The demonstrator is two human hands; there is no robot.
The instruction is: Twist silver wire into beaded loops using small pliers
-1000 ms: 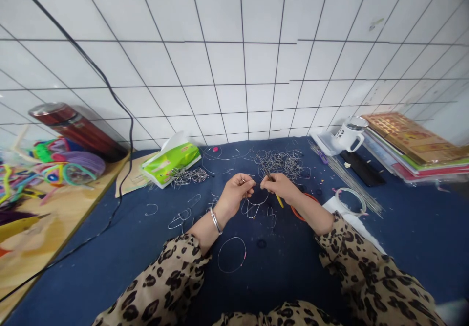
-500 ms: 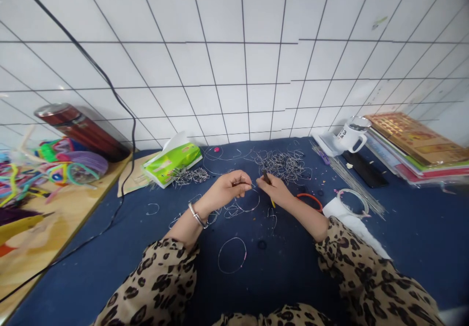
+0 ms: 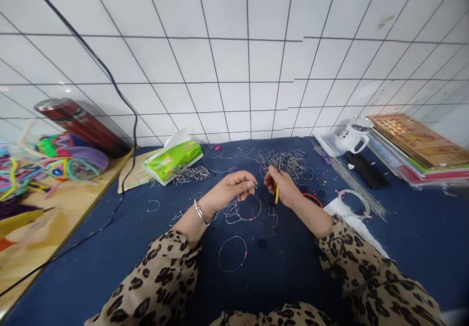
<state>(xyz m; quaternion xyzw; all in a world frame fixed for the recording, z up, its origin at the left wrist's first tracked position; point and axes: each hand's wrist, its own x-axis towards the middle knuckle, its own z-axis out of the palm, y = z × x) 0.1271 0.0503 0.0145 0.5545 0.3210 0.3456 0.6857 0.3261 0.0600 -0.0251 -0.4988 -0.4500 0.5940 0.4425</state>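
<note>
My left hand (image 3: pixel 230 189) pinches the top of a thin wire ring (image 3: pixel 249 207) that hangs down over the blue cloth (image 3: pixel 110 248). My right hand (image 3: pixel 284 186) is closed round a small yellow-handled tool (image 3: pixel 277 189), held nearly upright a little to the right of the ring. The two hands are slightly apart. Just under them lie loose wire loops (image 3: pixel 230 212). A finished wire ring with a pink bead (image 3: pixel 232 253) lies nearer to me. An orange ring (image 3: pixel 313 198) peeks out behind my right wrist.
A heap of wire pieces (image 3: pixel 284 161) and a green tissue pack (image 3: pixel 172 159) lie at the back. A white mug (image 3: pixel 351 134), black phone (image 3: pixel 362 169), straight wires (image 3: pixel 348 179) and stacked books (image 3: pixel 417 145) are at right. Left: red flask (image 3: pixel 78 125), coloured pipe cleaners (image 3: pixel 47 162), black cable (image 3: pixel 126 169).
My hands have drawn apart. The right hand turned the yellow tool upright, and the wire ring now hangs from my left fingers alone.
</note>
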